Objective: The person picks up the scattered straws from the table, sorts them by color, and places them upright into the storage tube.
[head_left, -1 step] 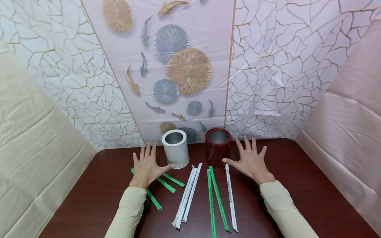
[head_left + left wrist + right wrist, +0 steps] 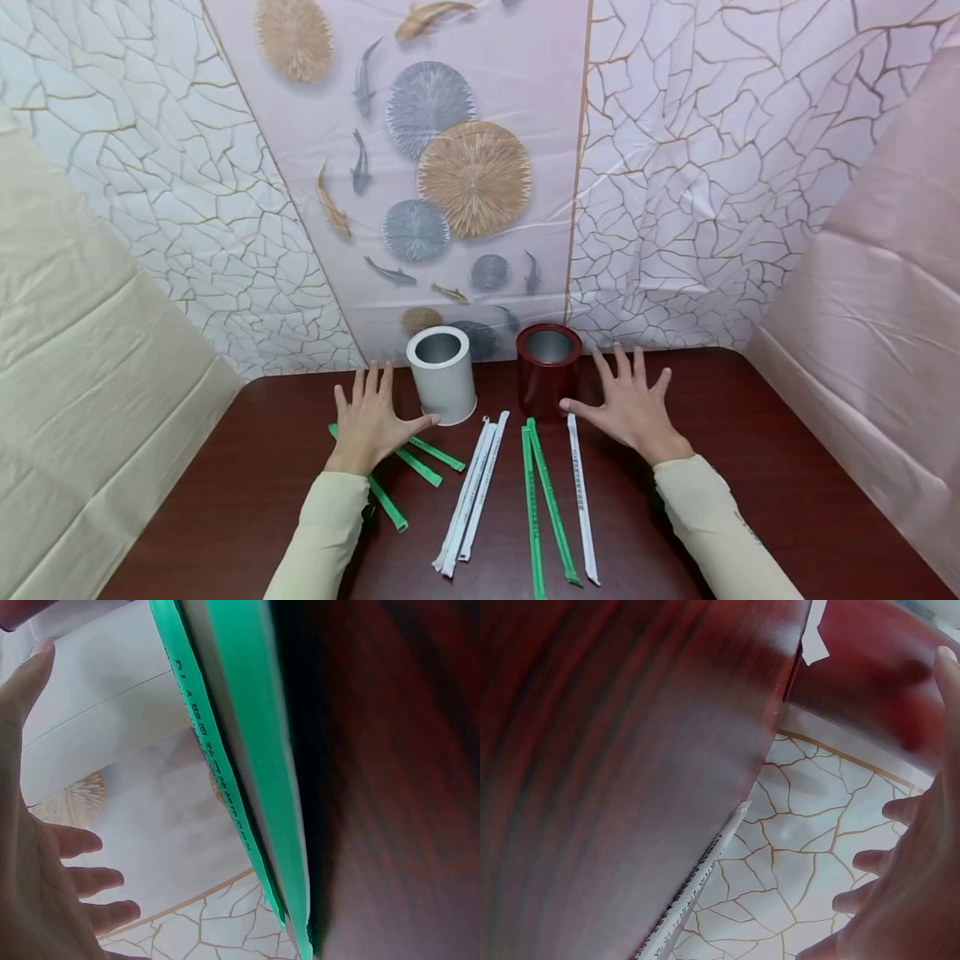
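Observation:
My left hand (image 2: pixel 369 429) is spread flat, palm down, its thumb tip right at the base of the white can (image 2: pixel 444 383). Beneath it fan out green wrapped straws (image 2: pixel 386 504), partly hidden by the hand; two loom close in the left wrist view, one green straw (image 2: pixel 259 750) nearest. Fingers wide apart, my right hand (image 2: pixel 633 417) has its thumb tip beside the dark red can (image 2: pixel 550 383). A white wrapped straw (image 2: pixel 582 500) lies just left of it. In the right wrist view another white straw (image 2: pixel 694 892) lies on the table. Neither hand holds anything.
Between the hands, several white straws (image 2: pixel 471 496) lie together, with two green straws (image 2: pixel 551 504) to their right. Both cans stand upright, open at the top, near the back edge of the dark wooden table (image 2: pixel 225 492). A patterned cloth wall (image 2: pixel 660 208) rises behind.

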`<action>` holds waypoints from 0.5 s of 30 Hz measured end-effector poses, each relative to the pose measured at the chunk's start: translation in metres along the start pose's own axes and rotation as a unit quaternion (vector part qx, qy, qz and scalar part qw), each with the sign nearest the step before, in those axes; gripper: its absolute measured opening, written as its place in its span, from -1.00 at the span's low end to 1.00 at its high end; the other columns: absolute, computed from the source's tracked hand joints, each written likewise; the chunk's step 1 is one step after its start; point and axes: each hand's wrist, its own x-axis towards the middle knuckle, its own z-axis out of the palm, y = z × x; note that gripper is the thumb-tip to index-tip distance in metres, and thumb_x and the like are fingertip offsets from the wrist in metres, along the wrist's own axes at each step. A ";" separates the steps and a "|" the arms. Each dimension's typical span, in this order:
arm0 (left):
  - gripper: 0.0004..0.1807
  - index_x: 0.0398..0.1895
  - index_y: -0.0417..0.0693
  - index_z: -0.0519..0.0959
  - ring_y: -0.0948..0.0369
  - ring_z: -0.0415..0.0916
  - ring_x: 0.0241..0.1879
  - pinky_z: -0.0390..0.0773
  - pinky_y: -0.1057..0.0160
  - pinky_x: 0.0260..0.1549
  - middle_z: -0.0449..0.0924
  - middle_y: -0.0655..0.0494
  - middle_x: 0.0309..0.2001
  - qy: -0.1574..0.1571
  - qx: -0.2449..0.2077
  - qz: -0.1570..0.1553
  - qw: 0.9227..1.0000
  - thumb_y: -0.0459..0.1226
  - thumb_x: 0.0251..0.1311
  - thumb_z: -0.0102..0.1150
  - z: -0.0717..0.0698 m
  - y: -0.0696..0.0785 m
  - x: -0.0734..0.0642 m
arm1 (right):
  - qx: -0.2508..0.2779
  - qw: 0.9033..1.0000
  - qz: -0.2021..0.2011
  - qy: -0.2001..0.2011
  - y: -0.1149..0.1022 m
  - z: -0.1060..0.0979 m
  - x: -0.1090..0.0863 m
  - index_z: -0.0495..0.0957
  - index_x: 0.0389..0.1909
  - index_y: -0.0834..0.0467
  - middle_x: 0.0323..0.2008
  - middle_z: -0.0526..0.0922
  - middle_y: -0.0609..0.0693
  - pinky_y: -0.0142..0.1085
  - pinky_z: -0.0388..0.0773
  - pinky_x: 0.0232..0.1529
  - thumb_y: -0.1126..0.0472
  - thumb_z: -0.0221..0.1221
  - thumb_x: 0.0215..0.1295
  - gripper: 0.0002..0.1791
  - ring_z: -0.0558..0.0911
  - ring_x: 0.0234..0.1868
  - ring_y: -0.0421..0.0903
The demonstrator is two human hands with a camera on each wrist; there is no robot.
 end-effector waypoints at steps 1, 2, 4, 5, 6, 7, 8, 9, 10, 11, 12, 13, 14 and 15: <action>0.44 0.70 -0.16 0.05 -0.26 -0.02 0.63 -0.06 -0.56 0.42 0.09 -0.28 0.64 0.001 0.000 0.000 1.000 0.61 -0.04 0.21 -0.001 0.000 0.000 | 0.000 1.000 -0.001 0.003 0.000 -0.001 0.001 0.03 0.70 0.12 0.65 -0.09 0.38 0.67 -0.40 0.31 -0.65 0.12 0.20 0.29 -0.25 0.63 0.51; 0.44 0.70 -0.16 0.06 -0.27 -0.02 0.63 -0.06 -0.56 0.42 0.08 -0.28 0.64 0.002 -0.002 0.000 1.000 0.60 -0.04 0.22 -0.002 0.000 0.000 | -0.001 1.000 -0.002 0.006 -0.001 -0.002 0.001 0.03 0.70 0.12 0.65 -0.08 0.37 0.67 -0.40 0.32 -0.65 0.12 0.20 0.29 -0.24 0.63 0.51; 0.44 0.70 -0.16 0.06 -0.27 -0.01 0.62 -0.05 -0.56 0.42 0.08 -0.28 0.64 0.004 -0.002 0.000 1.000 0.60 -0.04 0.22 -0.003 -0.001 0.000 | 0.000 1.000 -0.004 0.009 -0.002 -0.004 0.002 0.03 0.70 0.12 0.65 -0.07 0.38 0.67 -0.42 0.31 -0.64 0.13 0.20 0.29 -0.24 0.63 0.51; 0.44 0.70 -0.16 0.06 -0.27 0.00 0.62 -0.05 -0.55 0.42 0.08 -0.28 0.64 0.004 -0.002 0.000 1.000 0.60 -0.04 0.22 -0.004 -0.001 0.000 | -0.001 1.000 -0.005 0.010 -0.002 -0.004 0.002 0.03 0.70 0.12 0.64 -0.06 0.38 0.67 -0.42 0.31 -0.64 0.13 0.20 0.29 -0.24 0.63 0.51; 0.44 0.70 -0.16 0.05 -0.28 0.01 0.62 -0.04 -0.55 0.42 0.08 -0.28 0.64 0.003 -0.001 -0.001 1.000 0.60 -0.04 0.21 -0.004 -0.001 0.000 | 0.000 1.000 -0.006 0.010 -0.002 -0.004 0.002 0.03 0.70 0.13 0.64 -0.06 0.39 0.67 -0.43 0.31 -0.64 0.14 0.20 0.29 -0.24 0.63 0.51; 0.44 0.70 -0.17 0.06 -0.29 0.02 0.61 -0.03 -0.55 0.42 0.08 -0.28 0.64 0.002 -0.001 -0.001 1.000 0.60 -0.04 0.21 -0.004 -0.001 -0.001 | 0.000 1.000 -0.005 0.008 -0.002 -0.004 0.001 0.02 0.70 0.13 0.64 -0.06 0.39 0.67 -0.44 0.31 -0.64 0.14 0.20 0.30 -0.24 0.63 0.50; 0.44 0.70 -0.16 0.06 -0.29 0.03 0.60 -0.03 -0.55 0.42 0.07 -0.27 0.64 0.000 0.000 -0.002 1.000 0.60 -0.04 0.21 -0.003 -0.002 -0.001 | 0.000 1.000 -0.005 0.005 -0.003 -0.004 0.000 0.02 0.70 0.13 0.64 -0.05 0.39 0.67 -0.43 0.31 -0.65 0.13 0.20 0.30 -0.23 0.63 0.50; 0.44 0.70 -0.16 0.06 -0.29 0.04 0.60 -0.02 -0.55 0.42 0.07 -0.26 0.64 -0.002 0.000 -0.004 1.000 0.61 -0.03 0.20 -0.003 -0.002 -0.002 | 0.001 1.000 -0.005 0.001 -0.003 -0.003 -0.001 0.01 0.71 0.13 0.64 -0.06 0.39 0.67 -0.44 0.30 -0.65 0.13 0.20 0.30 -0.24 0.63 0.51; 0.44 0.70 -0.16 0.06 -0.29 0.04 0.60 -0.02 -0.54 0.42 0.07 -0.26 0.65 -0.003 0.001 -0.006 1.000 0.61 -0.03 0.20 -0.002 -0.002 -0.003 | 0.001 1.000 -0.004 -0.002 -0.003 -0.002 -0.002 0.01 0.71 0.13 0.64 -0.06 0.40 0.67 -0.44 0.30 -0.65 0.12 0.20 0.30 -0.24 0.63 0.51; 0.44 0.70 -0.16 0.06 -0.29 0.05 0.60 -0.02 -0.54 0.43 0.07 -0.26 0.65 -0.005 0.000 -0.007 1.000 0.61 -0.04 0.20 -0.001 -0.002 -0.004 | 0.002 1.000 -0.004 -0.003 -0.003 -0.002 -0.003 0.00 0.71 0.13 0.64 -0.06 0.40 0.67 -0.45 0.30 -0.65 0.12 0.20 0.30 -0.24 0.63 0.51; 0.44 0.70 -0.16 0.07 -0.29 0.05 0.60 -0.02 -0.54 0.43 0.08 -0.26 0.65 -0.006 0.000 -0.007 1.000 0.61 -0.04 0.20 -0.001 -0.002 -0.005 | 0.003 1.000 -0.004 -0.004 -0.003 -0.001 -0.004 0.00 0.71 0.13 0.64 -0.06 0.40 0.67 -0.45 0.30 -0.65 0.12 0.21 0.30 -0.24 0.63 0.51; 0.44 0.69 -0.17 0.08 -0.29 0.06 0.60 -0.02 -0.54 0.42 0.08 -0.26 0.64 -0.005 -0.001 -0.007 1.000 0.61 -0.04 0.20 0.000 -0.002 -0.006 | 0.003 1.000 -0.003 -0.005 -0.003 0.000 -0.005 0.00 0.71 0.13 0.64 -0.07 0.40 0.67 -0.44 0.31 -0.65 0.12 0.21 0.30 -0.24 0.63 0.51; 0.44 0.69 -0.17 0.08 -0.28 0.05 0.60 -0.02 -0.54 0.43 0.08 -0.26 0.64 -0.006 -0.002 -0.007 1.000 0.61 -0.04 0.20 0.000 -0.002 -0.007 | 0.005 1.000 -0.002 -0.005 -0.003 0.000 -0.006 0.00 0.71 0.13 0.64 -0.07 0.40 0.67 -0.44 0.30 -0.65 0.12 0.21 0.29 -0.24 0.63 0.51; 0.44 0.69 -0.18 0.09 -0.28 0.06 0.60 -0.02 -0.54 0.43 0.08 -0.27 0.64 -0.005 -0.003 -0.006 1.000 0.61 -0.04 0.21 0.001 -0.001 -0.007 | 0.005 1.000 -0.001 -0.003 -0.002 0.001 -0.008 0.00 0.70 0.14 0.63 -0.06 0.40 0.67 -0.44 0.30 -0.64 0.12 0.22 0.29 -0.24 0.63 0.51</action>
